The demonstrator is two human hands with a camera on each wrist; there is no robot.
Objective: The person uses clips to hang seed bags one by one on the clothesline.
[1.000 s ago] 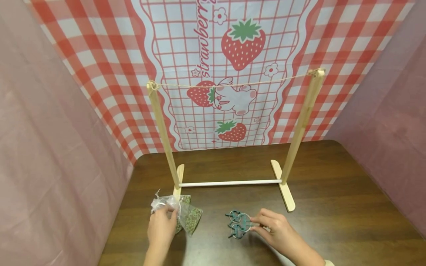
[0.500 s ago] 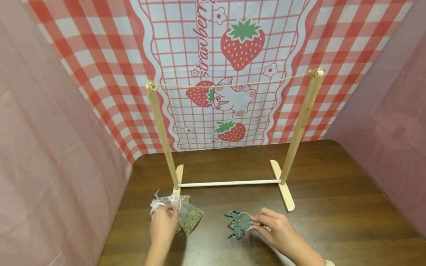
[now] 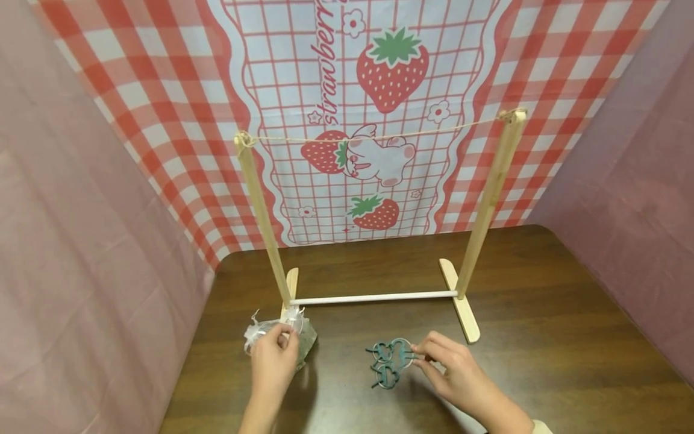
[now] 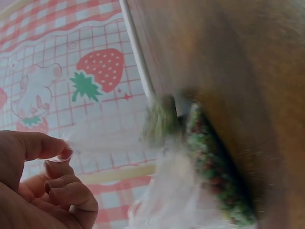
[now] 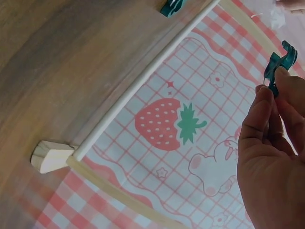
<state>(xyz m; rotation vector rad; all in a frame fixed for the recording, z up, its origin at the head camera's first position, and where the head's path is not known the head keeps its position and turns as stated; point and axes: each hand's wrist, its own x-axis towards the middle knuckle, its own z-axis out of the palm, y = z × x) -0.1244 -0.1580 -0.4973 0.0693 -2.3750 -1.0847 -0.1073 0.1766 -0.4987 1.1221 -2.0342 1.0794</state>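
Note:
My left hand (image 3: 273,358) pinches the gathered top of a sheer organza bag (image 3: 308,339) with greenish contents, raised a little off the table. In the left wrist view, that bag's blurred contents (image 4: 159,121) hang from thumb and fingertip. A second organza bag (image 4: 214,171) lies beside it, with green and reddish bits inside; its white gathered top (image 3: 253,333) shows in the head view. My right hand (image 3: 461,374) pinches a green spring clip (image 5: 272,71) with a metal ring between thumb and fingers. Two similar clips (image 3: 386,376) lie on the table just left of it.
A wooden frame stands beyond both hands, with a left post (image 3: 262,223), a right post (image 3: 490,205), a low white rod (image 3: 374,298) and a string (image 3: 374,138) across the top. Its right foot (image 3: 461,304) reaches forward. A checked strawberry cloth (image 3: 374,78) hangs behind.
My left hand has drawn slightly right and up, lifting one bag away from the other. My right hand has moved its clip slightly right and up from the other clips.

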